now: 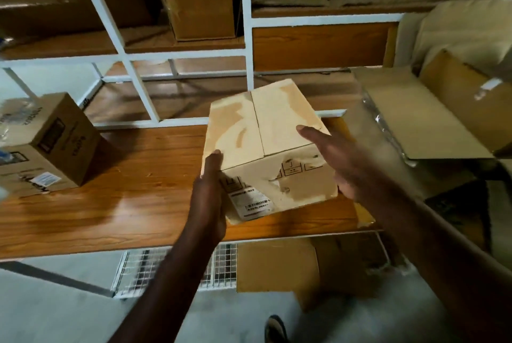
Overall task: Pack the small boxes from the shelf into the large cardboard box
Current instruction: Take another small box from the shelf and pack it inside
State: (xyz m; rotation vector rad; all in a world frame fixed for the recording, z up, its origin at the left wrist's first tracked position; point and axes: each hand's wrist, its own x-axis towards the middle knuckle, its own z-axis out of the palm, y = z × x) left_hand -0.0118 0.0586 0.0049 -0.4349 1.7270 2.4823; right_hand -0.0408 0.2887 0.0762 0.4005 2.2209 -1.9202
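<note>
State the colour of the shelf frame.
White, seen in the head view: shelf frame.

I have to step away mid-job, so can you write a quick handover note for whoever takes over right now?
Left hand presses flat on the left side of the small box; right hand presses flat on its right side. The box is carried between them above the wooden shelf. A printed box remains on the shelf at left. The large open box sits at right. Left to do: put this box in, then fetch the other.

Two small boxes (266,154) (52,145) (both closed), two hands (207,198) (340,159).
</note>
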